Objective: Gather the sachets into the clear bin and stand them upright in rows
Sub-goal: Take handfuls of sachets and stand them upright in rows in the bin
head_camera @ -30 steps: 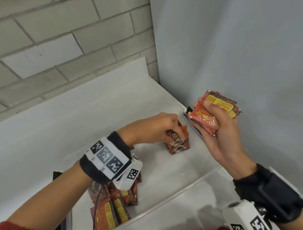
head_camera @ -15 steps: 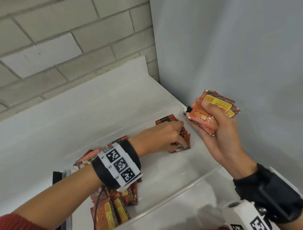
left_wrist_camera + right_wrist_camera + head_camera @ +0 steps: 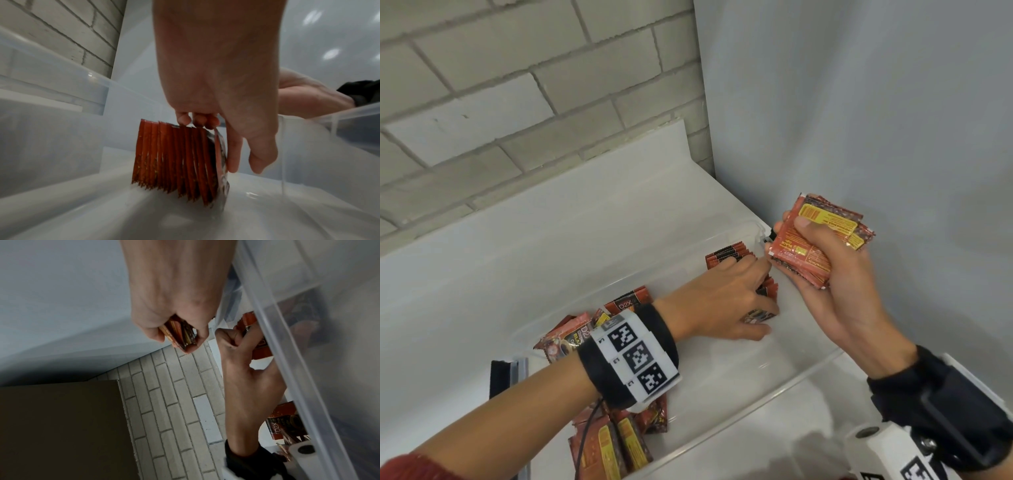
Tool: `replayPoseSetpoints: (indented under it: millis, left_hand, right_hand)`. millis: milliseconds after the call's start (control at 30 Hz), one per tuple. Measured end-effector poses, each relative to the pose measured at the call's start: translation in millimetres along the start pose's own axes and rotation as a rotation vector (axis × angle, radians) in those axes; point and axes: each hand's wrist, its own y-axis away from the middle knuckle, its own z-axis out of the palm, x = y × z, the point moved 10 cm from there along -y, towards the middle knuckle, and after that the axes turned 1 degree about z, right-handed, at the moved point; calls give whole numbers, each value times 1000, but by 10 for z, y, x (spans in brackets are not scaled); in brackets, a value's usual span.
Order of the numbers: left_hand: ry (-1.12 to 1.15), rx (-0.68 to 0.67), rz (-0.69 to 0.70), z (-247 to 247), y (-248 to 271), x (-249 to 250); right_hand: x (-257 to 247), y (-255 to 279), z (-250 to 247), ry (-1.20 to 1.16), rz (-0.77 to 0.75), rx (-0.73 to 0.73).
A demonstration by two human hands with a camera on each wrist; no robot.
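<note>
The clear bin (image 3: 756, 404) sits on a white counter in the corner. At its far right end stands a row of upright red sachets (image 3: 729, 255) (image 3: 174, 162). My left hand (image 3: 750, 298) (image 3: 226, 146) is inside the bin. Its fingertips rest on the tops of the row, and one straight finger presses the front sachet against the rest. My right hand (image 3: 815, 253) (image 3: 180, 337) hovers just above the bin's right end and grips a flat stack of sachets (image 3: 825, 233) (image 3: 179, 332). Loose sachets (image 3: 613, 445) lie heaped at the bin's left end, partly hidden by my left wrist.
A brick wall (image 3: 517, 85) runs behind the counter and a plain grey wall (image 3: 859, 120) closes the right side, close to my right hand. A black latch (image 3: 500, 377) sits on the bin's left end. A brown box (image 3: 61, 426) shows in the right wrist view.
My left hand carried one sachet to the front of the upright row, set it there and now rests on the row. The right hand and its stack barely moved.
</note>
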Motion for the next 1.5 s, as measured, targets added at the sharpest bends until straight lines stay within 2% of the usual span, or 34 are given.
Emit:
replayPoseSetpoints:
  millis: [200,300,467,533,667,833,1000,1133,1200,1267,1333,1500]
  left_hand:
    - [152,98,39,-141,29,-64]
    - [373,158,-80,-358,99,-281]
    - [760,433,-283,-827,275,-524]
    - [915,474,-323,-868,307,-522]
    - [1027,481,-321,-843,316,-475]
    - [1017,525,-311,-799,310,-441]
    - [1102,707,-333,-947,432,-540]
    - [998,878,-282,-1155,611,-606]
    - [826,921,-206,-1231,677,-570]
    - [634,898,-151,-1220,683,-505]
    - [537,853,-113,-1172,657,-450]
    - [534,737,-40,-1088,594,-396]
  right_hand:
    - [5,-3,31,-8,3,-28]
    - [30,-13,52,-20,15,-44]
    - [49,1,152,-5,29,-93]
    - [47,8,171,9,34,-101]
    - [64,21,172,39,49,-119]
    - [111,43,223,84,85,-172]
    - [187,70,284,69,137,-267]
    - [241,41,277,19,182,-279]
    - [262,44,281,-19,214,-281]
    - [242,60,306,-6,206,-289]
    - [236,75,300,14,211,-265]
    - [217,58,253,54,208,-226]
